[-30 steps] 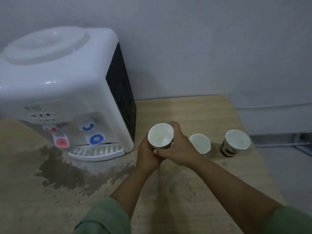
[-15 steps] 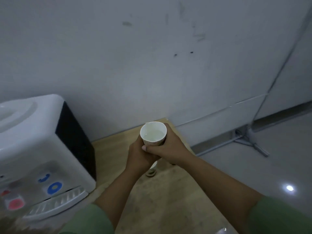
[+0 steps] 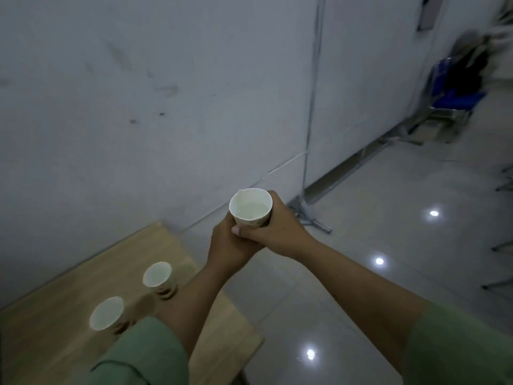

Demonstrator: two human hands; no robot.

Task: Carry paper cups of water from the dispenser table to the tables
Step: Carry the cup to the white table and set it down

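- Wooden dispenser table (image 3: 69,315), pale and low-left, carries two white paper cups: one near the edge (image 3: 107,313), another just behind it (image 3: 157,274), both waiting.
- Green sleeves lead up to the action: left hand (image 3: 226,245) wraps the base, right hand (image 3: 273,229) clasps round the side of a white paper cup of water (image 3: 251,208), held beyond the table edge, over glossy grey floor tiles (image 3: 361,301).
- Water sits fairly high, so my call: keep the rim level, steps smooth, and eyes ahead toward the blurred blue chair (image 3: 458,90) by the far wall.
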